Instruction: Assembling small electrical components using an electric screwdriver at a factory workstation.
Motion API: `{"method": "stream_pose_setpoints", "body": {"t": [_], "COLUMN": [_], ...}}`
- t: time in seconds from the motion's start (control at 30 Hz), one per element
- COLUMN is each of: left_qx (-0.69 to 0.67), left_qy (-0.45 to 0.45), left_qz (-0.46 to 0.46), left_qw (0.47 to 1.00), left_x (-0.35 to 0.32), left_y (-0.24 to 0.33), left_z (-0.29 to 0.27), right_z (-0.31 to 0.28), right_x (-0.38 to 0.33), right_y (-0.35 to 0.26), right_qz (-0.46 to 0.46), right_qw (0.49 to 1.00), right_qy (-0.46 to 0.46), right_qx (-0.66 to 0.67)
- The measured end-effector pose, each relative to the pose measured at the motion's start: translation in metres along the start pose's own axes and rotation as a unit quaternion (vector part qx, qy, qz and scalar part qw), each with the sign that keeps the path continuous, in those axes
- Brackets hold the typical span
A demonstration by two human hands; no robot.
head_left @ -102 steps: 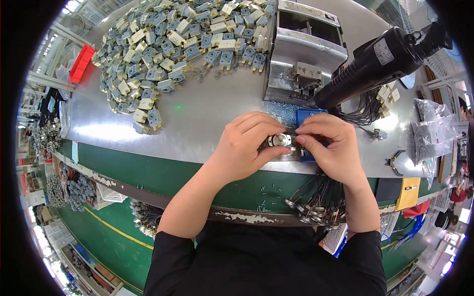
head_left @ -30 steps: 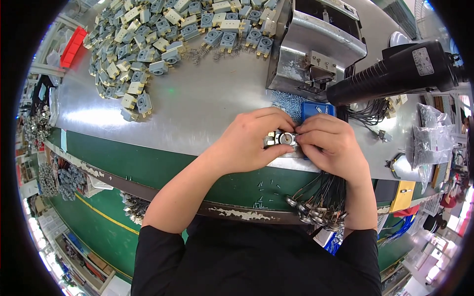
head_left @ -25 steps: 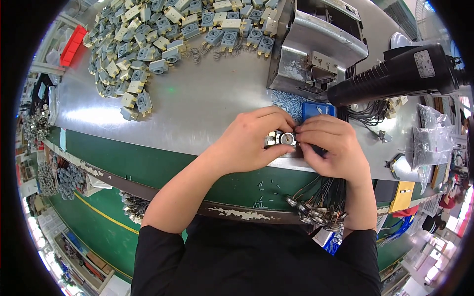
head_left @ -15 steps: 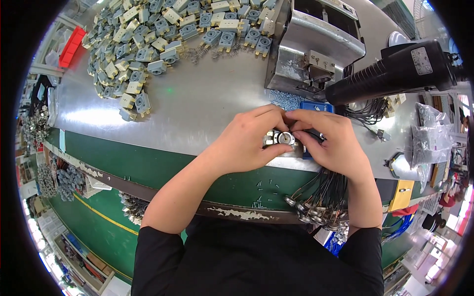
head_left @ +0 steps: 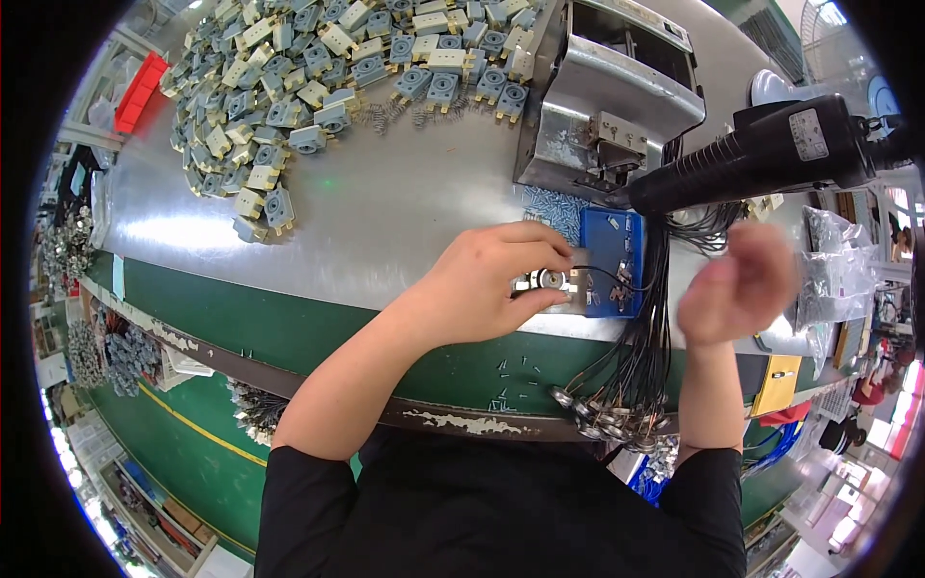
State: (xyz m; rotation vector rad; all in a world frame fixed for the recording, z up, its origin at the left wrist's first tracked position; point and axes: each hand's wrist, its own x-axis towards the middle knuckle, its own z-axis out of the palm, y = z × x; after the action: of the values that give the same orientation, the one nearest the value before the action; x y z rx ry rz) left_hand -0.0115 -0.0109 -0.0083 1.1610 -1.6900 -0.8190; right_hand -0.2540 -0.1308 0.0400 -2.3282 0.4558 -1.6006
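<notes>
My left hand (head_left: 501,277) is closed, its thumb and fingers gripping a small round metal part (head_left: 551,279) with a dark ring at the table's front edge. From this part a black wire curves right across a blue tray (head_left: 597,229) of small metal pieces. My right hand (head_left: 740,284) is raised to the right of the tray, under the black power screwdriver (head_left: 742,159). Motion smears its fingers, so what they hold, if anything, cannot be made out. Between the hands hangs a bundle of black wires (head_left: 655,299) with round metal ends (head_left: 607,419).
Grey and cream switch-like blocks (head_left: 318,58) cover the far left, with loose springs (head_left: 424,114) beside them. A metal machine (head_left: 617,96) stands behind the tray, near a heap of small screws (head_left: 551,212). Plastic bags (head_left: 840,260) and a yellow pad (head_left: 779,382) lie right.
My right hand has left the metal part and moved right, past the wires, uncovering the blue tray. My left hand keeps its hold, nearly in the same place.
</notes>
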Motion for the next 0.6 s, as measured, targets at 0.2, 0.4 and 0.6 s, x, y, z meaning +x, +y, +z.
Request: {"method": "stream_pose_setpoints", "body": {"t": [0.2, 0.4, 0.6], "left_qx": [0.012, 0.009, 0.014], "left_qy": [0.003, 0.003, 0.016], "left_qz": [0.011, -0.001, 0.005], "left_qw": [1.0, 1.0, 1.0], "left_x": [-0.003, -0.004, -0.004], "left_y": [0.0, 0.003, -0.001], "left_z": [-0.002, -0.002, -0.002], "right_z": [0.023, 0.047, 0.063], "right_x": [0.057, 0.082, 0.104], "right_y": [0.015, 0.005, 0.018], "right_qz": [0.262, 0.3, 0.249], "right_qw": [0.908, 0.839, 0.879], "right_qy": [-0.05, -0.139, 0.052], "right_qx": [0.323, 0.432, 0.404]}}
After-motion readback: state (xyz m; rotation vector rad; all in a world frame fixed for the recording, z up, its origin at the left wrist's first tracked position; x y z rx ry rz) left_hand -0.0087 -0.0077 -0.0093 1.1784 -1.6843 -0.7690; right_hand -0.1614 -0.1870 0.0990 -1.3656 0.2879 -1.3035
